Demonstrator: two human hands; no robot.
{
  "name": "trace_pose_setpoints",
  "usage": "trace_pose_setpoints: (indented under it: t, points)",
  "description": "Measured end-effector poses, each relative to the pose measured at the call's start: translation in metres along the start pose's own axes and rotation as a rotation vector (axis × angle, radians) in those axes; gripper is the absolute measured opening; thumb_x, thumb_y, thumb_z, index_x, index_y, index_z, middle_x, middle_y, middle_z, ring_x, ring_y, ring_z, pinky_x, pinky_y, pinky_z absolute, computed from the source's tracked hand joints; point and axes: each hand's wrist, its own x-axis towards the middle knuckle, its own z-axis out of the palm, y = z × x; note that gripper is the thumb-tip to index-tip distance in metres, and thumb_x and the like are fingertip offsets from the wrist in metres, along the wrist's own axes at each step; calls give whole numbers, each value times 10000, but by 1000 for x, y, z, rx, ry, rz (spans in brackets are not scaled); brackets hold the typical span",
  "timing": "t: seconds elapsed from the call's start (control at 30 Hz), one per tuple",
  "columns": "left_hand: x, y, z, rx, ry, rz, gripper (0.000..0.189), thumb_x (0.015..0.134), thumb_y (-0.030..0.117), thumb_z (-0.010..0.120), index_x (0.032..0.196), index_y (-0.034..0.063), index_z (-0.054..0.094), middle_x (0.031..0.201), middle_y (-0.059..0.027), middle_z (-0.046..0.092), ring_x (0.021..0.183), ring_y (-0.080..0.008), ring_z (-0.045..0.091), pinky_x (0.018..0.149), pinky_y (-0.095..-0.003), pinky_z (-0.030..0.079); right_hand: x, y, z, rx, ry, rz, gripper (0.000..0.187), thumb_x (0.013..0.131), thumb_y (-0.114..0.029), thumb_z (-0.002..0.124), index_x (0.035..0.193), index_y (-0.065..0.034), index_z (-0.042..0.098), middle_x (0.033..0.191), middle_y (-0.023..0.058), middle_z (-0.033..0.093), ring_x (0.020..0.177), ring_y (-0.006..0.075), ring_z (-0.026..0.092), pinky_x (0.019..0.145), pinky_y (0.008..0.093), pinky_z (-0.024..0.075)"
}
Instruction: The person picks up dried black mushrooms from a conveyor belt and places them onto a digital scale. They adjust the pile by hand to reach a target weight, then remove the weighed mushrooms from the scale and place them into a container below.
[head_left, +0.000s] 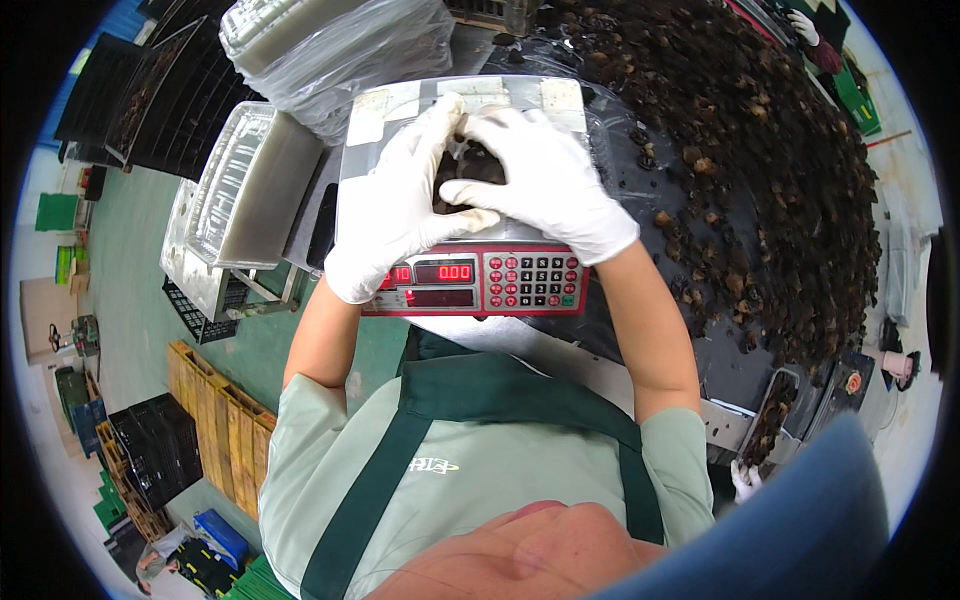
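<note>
On the weighing plate of a red-and-silver digital scale (532, 300), a small heap of dark brown mushroom-like pieces (472, 161) shows between my two white-gloved hands. My left hand (397, 187) curves round the left side of the heap, its thumb along the near side. From the right, my right hand (551, 176) cups the other side, fingers bent over the far edge. The two hands almost meet in front of the heap. Whether a clear tray lies beneath the pieces is hidden. Red digits glow on the scale's display, partly covered by my left wrist.
Stacked clear plastic trays (247, 187) stand left of the scale, with more in a plastic bag (367, 67) behind. Brown mushroom-like pieces (750, 172) cover much of the black-sheeted table at right. Another person's gloved hand (745, 480) is by a filled tray (772, 416).
</note>
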Motion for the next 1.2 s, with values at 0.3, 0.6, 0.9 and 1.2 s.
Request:
trace_pose_setpoints:
  t: [0.3, 0.6, 0.9, 1.2]
  points:
    - [-9, -15, -4, -30, -6, -47, 988, 792, 482, 841, 1577, 81, 395, 1457, -212, 553, 1335, -346, 557, 1118, -410, 452, -35, 55, -38, 412, 105, 385, 338, 974, -289, 710, 1227, -66, 716, 1197, 98, 727, 1111, 228, 671, 967, 332, 526]
    - [19, 9, -11, -116, -101, -19, 886, 852, 357, 807, 1580, 82, 383, 1549, -182, 461, 1439, -341, 438, 1196, -410, 359, -38, 55, -23, 458, 360, 493, 255, 1027, -221, 650, 1176, -26, 718, 1117, 105, 722, 1008, 217, 690, 906, 304, 525]
    - [23, 5, -2, -30, -170, -47, 677, 929, 280, 723, 1523, 95, 456, 1466, -177, 533, 1378, -346, 489, 1152, -432, 393, -76, 20, -40, 459, 513, 435, 207, 944, -107, 742, 1132, -22, 729, 1101, 88, 729, 942, 153, 690, 841, 289, 550]
    - [34, -7, -10, -124, -4, -46, 308, 950, 70, 672, 1257, 54, 674, 1253, -126, 668, 1156, -249, 655, 996, -352, 519, -82, 20, -25, 55, 389, 200, 392, 775, -102, 828, 1149, -121, 709, 1097, 42, 735, 992, 258, 663, 865, 362, 515]
